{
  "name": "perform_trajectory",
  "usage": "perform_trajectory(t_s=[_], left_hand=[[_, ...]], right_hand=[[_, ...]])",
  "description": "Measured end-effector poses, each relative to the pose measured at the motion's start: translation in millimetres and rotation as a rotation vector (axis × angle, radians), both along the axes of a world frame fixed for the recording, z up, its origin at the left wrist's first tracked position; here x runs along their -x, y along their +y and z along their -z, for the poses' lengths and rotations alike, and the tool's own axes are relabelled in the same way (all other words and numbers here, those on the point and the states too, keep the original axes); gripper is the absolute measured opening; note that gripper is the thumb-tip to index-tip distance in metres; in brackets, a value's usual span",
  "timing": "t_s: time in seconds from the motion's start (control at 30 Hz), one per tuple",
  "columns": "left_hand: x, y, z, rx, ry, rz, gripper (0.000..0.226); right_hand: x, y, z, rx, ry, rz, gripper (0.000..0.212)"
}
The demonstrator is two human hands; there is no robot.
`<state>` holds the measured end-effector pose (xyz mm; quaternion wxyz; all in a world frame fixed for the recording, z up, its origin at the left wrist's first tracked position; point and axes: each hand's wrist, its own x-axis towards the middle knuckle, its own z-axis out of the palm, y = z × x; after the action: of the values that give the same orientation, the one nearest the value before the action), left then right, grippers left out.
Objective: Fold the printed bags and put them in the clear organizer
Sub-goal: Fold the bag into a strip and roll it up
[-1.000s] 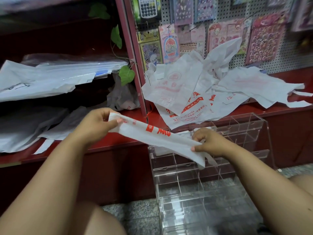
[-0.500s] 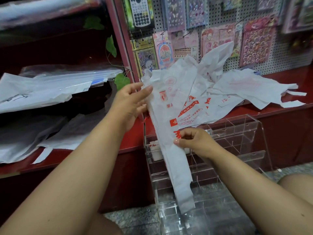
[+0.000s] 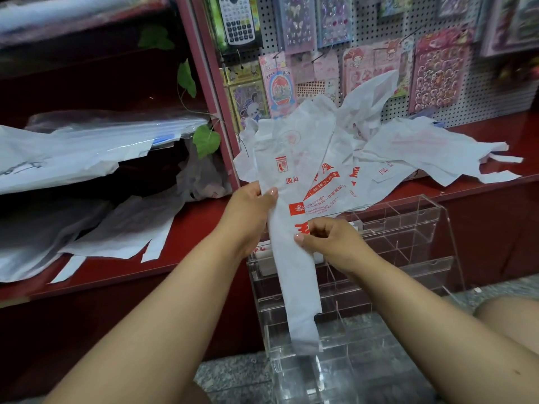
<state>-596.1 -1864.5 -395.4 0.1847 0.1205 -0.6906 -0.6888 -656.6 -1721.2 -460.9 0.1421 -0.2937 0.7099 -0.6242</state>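
A long, narrow white plastic bag with red printing (image 3: 291,252) hangs upright in front of the clear acrylic organizer with many small compartments (image 3: 408,228), held by both hands. The left hand (image 3: 250,211) grips the bag's left edge above the middle, thumb on the front face and the other fingers curled behind it. The right hand (image 3: 326,240) pinches the bag a little lower on its right side, its fingers (image 3: 318,228) curled round the edge with the thumb tip pressed on the white plastic. The bag's lower end dangles over the organizer's front tiers, and its top leans against a loose heap of white printed plastic bags (image 3: 379,153) lying on the red shelf (image 3: 481,176) behind the organizer. In the organizer's upper left compartment sits something white (image 3: 267,255), too hidden to make out. To the left, more pale plastic sheets (image 3: 73,158) are piled in the red shelving. Above the heap, a white pegboard (image 3: 495,103) carries sticker packs and a packaged calculator (image 3: 236,18).
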Motion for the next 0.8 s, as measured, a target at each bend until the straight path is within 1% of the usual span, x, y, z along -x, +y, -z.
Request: perform_trajectory(t_s=[0.07,0.13,0.2,0.27,0.33,0.43,0.6,0.63,0.67,0.73,0.77,0.8], left_hand=[[-3,0,0,-0.103,0.029,0.031,0.024],[-10,1,9,-0.154,-0.002,0.084,0.024],[-17,4,28,-0.059,-0.118,0.120,0.023],[-20,6,46,0.005,-0.178,0.097,0.018],[-20,6,56,-0.013,-0.162,0.035,0.013],[-20,7,59,-0.040,-0.127,-0.012,0.014],[-28,12,56,-0.007,-0.047,-0.053,0.017],[-28,12,56,0.050,-0.022,-0.086,0.016],[-26,10,57,0.164,0.000,-0.145,0.014],[-27,7,54,0.491,0.036,-0.283,0.013],[-27,7,51,0.614,0.076,-0.298,0.017],[-25,5,49,0.658,0.127,-0.263,0.021]], right_hand=[[0,0,-1,0.044,0.000,0.039,0.015],[-1,0,-1,0.089,-0.008,0.082,0.018],[-1,0,-2,0.116,-0.018,0.105,0.018],[-1,0,-2,0.120,-0.025,0.123,0.016],[-1,-1,-2,0.118,-0.036,0.118,0.013],[-2,-4,-2,0.133,-0.051,0.111,0.015],[-3,-3,-8,0.140,-0.035,0.104,0.017],[-3,-3,-9,0.146,-0.032,0.098,0.018],[-2,-3,-11,0.150,-0.031,0.092,0.018],[-1,-1,-15,0.160,-0.032,0.079,0.020],[-1,0,-17,0.178,-0.035,0.075,0.020],[0,1,-18,0.198,-0.039,0.075,0.018]])
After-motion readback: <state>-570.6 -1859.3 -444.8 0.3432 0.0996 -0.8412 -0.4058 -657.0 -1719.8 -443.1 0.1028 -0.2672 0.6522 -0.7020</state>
